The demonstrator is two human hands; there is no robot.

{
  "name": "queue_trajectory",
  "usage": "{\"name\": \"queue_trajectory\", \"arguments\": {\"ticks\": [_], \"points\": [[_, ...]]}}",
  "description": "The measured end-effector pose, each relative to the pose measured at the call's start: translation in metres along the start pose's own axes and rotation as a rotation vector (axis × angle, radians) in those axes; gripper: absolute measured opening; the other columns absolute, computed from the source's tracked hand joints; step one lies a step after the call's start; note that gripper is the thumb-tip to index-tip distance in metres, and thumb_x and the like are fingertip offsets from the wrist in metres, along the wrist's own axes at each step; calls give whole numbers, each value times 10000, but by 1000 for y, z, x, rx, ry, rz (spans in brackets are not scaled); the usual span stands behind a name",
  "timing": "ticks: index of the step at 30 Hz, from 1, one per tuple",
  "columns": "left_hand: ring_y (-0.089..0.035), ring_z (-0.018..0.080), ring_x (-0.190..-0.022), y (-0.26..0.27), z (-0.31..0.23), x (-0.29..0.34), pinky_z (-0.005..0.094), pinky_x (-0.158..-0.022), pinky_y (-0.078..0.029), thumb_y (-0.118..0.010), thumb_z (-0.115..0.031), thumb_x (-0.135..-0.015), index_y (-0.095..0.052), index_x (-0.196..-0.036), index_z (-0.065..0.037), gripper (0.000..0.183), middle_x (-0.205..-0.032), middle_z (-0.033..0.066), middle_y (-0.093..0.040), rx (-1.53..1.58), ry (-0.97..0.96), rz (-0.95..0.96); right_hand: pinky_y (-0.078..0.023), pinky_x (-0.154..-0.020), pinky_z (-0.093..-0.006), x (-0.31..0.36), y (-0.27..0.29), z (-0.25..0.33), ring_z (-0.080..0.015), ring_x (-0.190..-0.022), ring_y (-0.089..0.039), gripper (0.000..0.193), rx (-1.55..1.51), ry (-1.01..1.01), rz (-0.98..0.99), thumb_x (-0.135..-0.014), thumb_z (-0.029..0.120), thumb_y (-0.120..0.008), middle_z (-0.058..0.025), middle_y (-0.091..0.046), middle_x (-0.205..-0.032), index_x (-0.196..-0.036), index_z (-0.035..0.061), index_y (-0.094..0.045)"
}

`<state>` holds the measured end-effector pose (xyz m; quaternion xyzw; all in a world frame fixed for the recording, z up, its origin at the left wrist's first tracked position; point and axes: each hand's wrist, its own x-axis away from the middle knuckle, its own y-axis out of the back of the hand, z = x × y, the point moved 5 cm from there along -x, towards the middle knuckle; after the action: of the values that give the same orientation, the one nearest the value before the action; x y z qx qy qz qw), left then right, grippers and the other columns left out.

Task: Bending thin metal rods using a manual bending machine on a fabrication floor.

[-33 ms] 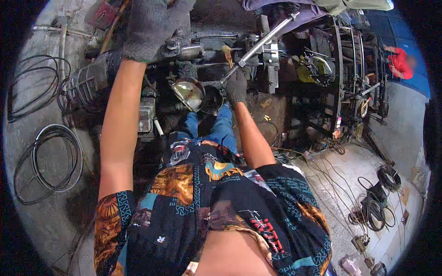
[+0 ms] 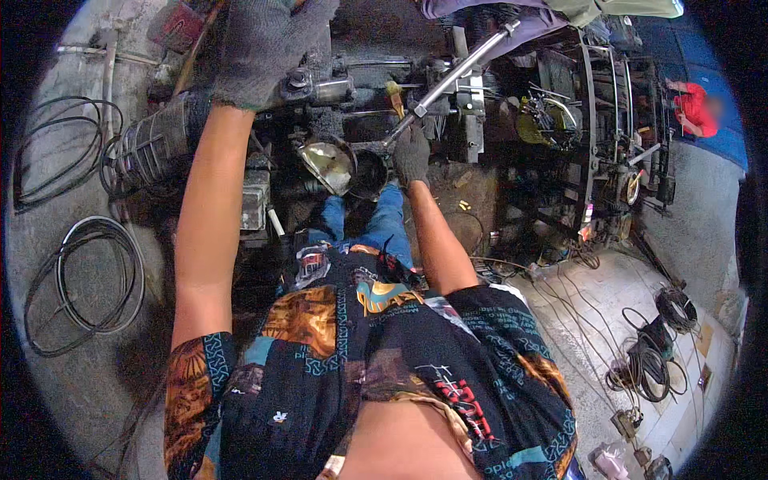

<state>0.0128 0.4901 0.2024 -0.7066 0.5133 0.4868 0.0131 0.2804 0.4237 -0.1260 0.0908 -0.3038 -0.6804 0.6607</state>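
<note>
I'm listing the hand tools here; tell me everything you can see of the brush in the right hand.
The brush has pale yellowish bristles and a brownish handle that looks wooden. It points away from the person, bristles foremost, its near end held in the gloved right hand. A long metal bar crosses in front of the handle's near end; whether the two touch, or the bristles touch anything, cannot be told.

From the bowl (image 2: 340,164), the left hand (image 2: 272,52) lies at eleven o'clock, the right hand (image 2: 412,154), brush (image 2: 396,100) in it, at three, a hose (image 2: 61,276) at eight and cables (image 2: 652,368) at four.
</note>
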Motion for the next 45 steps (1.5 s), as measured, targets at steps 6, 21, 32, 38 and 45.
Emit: {"name": "queue_trajectory", "arguments": {"ticks": [6, 21, 32, 38, 45], "points": [[-629, 291, -872, 2, -3, 1, 384, -814, -502, -624, -50, -919, -644, -958, -2, 65, -900, 125, -633, -61, -89, -44, -480, -790, -448, 25, 11, -2, -432, -928, -620, 353, 164, 88, -23, -997, 281, -488, -248, -660, -1016, -1180, 16, -634], [-632, 314, -848, 2, -10, 0, 399, -785, -506, -630, -25, -894, -627, -903, 0, 26, -860, 140, -618, -58, -80, -19, -492, -851, -476, 21, 11, -20, -385, -1025, -673, 408, 226, 1, 45, -990, 284, -514, -254, -675, -1114, -1325, 63, -590], [-643, 310, -873, 1, -5, 2, 397, -823, -508, -633, -22, -894, -643, -927, 4, 43, -886, 133, -642, -64, -94, -51, -519, -773, -573, -1, 13, 14, -464, -960, -653, 374, 500, 245, 47, -964, 298, -574, -264, -664, -1089, -1271, 89, -526], [-640, 300, -870, 4, -6, 3, 391, -824, -508, -633, -43, -904, -644, -939, 1, 57, -896, 131, -637, -84, -52, -28, -500, -728, -564, 30, 25, -7, -472, -897, -644, 316, 446, 217, 36, -982, 279, -550, -252, -656, -1066, -1254, 118, -551], [-626, 294, -894, -2, 5, 6, 389, -821, -504, -619, -61, -922, -640, -959, -4, 71, -937, 133, -633, -14, -41, -38, -531, -756, -544, 7, 22, 22, -455, -905, -659, 436, 385, 229, 35, -939, 279, -588, -218, -680, -980, -1342, 131, -512]]}}
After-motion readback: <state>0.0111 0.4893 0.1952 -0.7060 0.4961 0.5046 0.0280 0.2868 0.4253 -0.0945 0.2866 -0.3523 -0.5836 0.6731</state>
